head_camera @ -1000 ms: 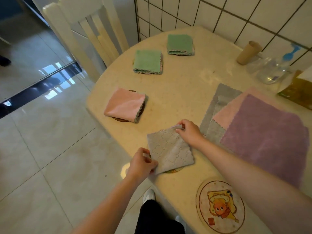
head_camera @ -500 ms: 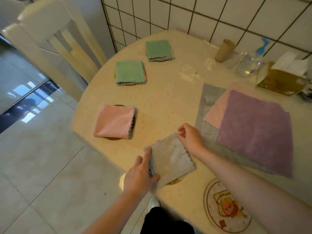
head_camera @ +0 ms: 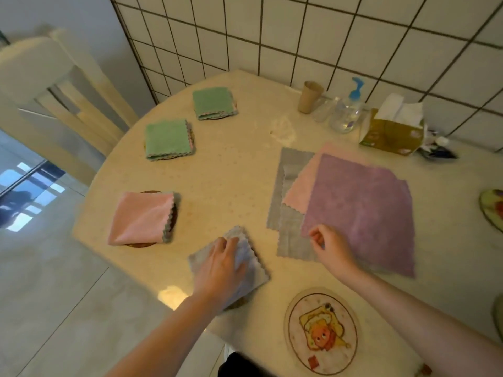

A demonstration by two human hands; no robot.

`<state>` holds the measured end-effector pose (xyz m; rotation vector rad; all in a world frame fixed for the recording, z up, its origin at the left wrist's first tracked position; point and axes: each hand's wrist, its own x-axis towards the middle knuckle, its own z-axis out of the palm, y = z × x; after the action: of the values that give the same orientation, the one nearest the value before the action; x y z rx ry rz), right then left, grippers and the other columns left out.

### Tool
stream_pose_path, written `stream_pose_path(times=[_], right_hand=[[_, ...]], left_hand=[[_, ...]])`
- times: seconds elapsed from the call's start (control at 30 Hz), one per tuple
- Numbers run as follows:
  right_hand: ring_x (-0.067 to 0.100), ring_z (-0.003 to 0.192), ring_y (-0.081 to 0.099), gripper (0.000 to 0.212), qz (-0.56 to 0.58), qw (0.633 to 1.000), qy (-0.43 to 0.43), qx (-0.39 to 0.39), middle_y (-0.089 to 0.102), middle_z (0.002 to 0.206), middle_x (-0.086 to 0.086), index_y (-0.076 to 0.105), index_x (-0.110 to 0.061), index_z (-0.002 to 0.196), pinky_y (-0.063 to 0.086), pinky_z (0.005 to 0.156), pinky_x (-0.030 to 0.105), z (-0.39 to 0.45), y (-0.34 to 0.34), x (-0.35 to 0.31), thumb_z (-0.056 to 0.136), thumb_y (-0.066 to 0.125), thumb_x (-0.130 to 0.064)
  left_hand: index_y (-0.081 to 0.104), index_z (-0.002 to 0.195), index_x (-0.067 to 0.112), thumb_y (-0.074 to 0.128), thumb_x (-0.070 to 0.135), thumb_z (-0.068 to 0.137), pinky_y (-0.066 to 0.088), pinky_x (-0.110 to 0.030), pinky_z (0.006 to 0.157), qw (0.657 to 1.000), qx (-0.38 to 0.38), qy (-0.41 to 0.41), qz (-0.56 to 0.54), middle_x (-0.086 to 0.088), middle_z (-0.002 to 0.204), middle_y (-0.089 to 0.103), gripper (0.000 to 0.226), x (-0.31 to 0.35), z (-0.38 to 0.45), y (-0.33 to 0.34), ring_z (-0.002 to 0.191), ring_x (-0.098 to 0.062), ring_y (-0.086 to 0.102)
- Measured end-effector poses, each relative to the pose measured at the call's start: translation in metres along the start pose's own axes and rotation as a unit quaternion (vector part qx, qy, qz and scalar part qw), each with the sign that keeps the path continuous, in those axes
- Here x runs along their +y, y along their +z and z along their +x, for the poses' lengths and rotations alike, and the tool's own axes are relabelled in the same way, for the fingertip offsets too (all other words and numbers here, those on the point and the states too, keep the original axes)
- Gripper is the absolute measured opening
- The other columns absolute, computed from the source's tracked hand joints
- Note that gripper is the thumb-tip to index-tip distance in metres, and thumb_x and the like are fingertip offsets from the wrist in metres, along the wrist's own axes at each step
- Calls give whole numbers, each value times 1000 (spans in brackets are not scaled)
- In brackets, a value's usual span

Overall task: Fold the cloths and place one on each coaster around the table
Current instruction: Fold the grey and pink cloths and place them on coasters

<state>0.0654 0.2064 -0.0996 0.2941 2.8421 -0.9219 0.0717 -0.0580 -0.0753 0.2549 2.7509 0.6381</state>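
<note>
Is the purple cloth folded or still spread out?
Spread out. The purple cloth lies flat as one large sheet on top of the pile, far bigger than the folded pink cloth.

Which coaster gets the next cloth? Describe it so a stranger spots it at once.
Start at the round beige table and come to its near edge, between the two forearms. There lies the bare cartoon coaster, right of the folded grey cloth. Unlike the coasters under the pink cloth and green cloths, nothing covers its printed orange character.
</note>
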Motion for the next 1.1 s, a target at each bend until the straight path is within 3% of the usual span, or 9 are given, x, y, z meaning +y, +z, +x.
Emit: stream_pose_path(times=[0.23, 0.37, 0.5, 0.6, 0.7, 0.8, 0.9, 0.97, 1.1], right_hand=[[21, 95, 54, 21, -157, 987, -40, 5, 57, 99, 1, 58, -16, 97, 49, 79, 37, -22, -61, 89, 80, 69, -22], [24, 76, 59, 38, -251, 965, -78, -15, 58, 82, 1, 59, -19, 81, 50, 57, 35, -26, -83, 135, 56, 85, -29], [23, 69, 60, 29, -295, 945, -140, -12, 58, 78, 0, 59, -21, 80, 48, 47, 34, -28, -93, 150, 57, 78, -21], [24, 71, 60, 32, -306, 936, -176, -11, 58, 82, 0, 61, -20, 87, 48, 48, 34, -33, -92, 155, 57, 63, -11], [24, 67, 60, 25, -278, 941, -193, 8, 57, 77, 1, 58, -19, 80, 46, 45, 34, -25, -95, 165, 64, 40, -11], [23, 66, 60, 22, -202, 965, -169, 18, 57, 75, 0, 56, -19, 77, 44, 47, 31, -8, -115, 164, 62, 63, -5], [23, 68, 59, 10, -125, 977, -162, 59, 59, 85, 0, 57, -18, 85, 44, 49, 32, 14, -141, 161, 76, 52, -16], [24, 74, 58, 21, -88, 978, -181, 50, 58, 93, 0, 56, -17, 93, 46, 54, 37, 26, -159, 161, 83, 38, -22], [25, 86, 56, 31, -133, 971, -193, -40, 50, 110, -1, 48, -19, 110, 50, 64, 44, 37, -181, 168, 79, 50, -21]], left_hand=[[30, 142, 24, 48, 23, 92, 44, -38, 92, 989, -49, 135, 40, 2, 134, 40, 54, 97, 16, 58, 118, -24, 43], [36, 140, 23, 48, 18, 88, 39, -36, 102, 980, -56, 179, 70, 4, 141, 38, 54, 149, 35, 96, 130, -23, 32], [36, 142, 22, 50, 17, 86, 29, -37, 113, 971, -42, 214, 94, 2, 147, 36, 58, 187, 56, 119, 139, -23, 25], [27, 146, 26, 48, 26, 92, 23, -36, 116, 966, -71, 212, 133, 5, 152, 28, 58, 197, 68, 128, 141, -23, 20], [27, 144, 32, 48, 40, 92, 31, -34, 107, 962, -71, 208, 161, 10, 148, 29, 56, 204, 79, 129, 133, -20, 30], [33, 140, 34, 48, 46, 89, 39, -35, 98, 959, -61, 206, 183, 9, 140, 37, 54, 208, 91, 122, 120, -20, 40], [52, 129, 26, 42, 36, 90, 44, -36, 93, 966, -30, 179, 184, 3, 126, 50, 41, 206, 113, 111, 111, -23, 49], [67, 113, 22, 50, 26, 87, 48, -40, 89, 979, 0, 135, 152, 0, 117, 58, 32, 201, 128, 97, 108, -27, 52], [72, 108, 12, 60, 4, 84, 45, -39, 97, 995, 37, 78, 56, -10, 122, 62, 27, 204, 151, 78, 110, -34, 55]])
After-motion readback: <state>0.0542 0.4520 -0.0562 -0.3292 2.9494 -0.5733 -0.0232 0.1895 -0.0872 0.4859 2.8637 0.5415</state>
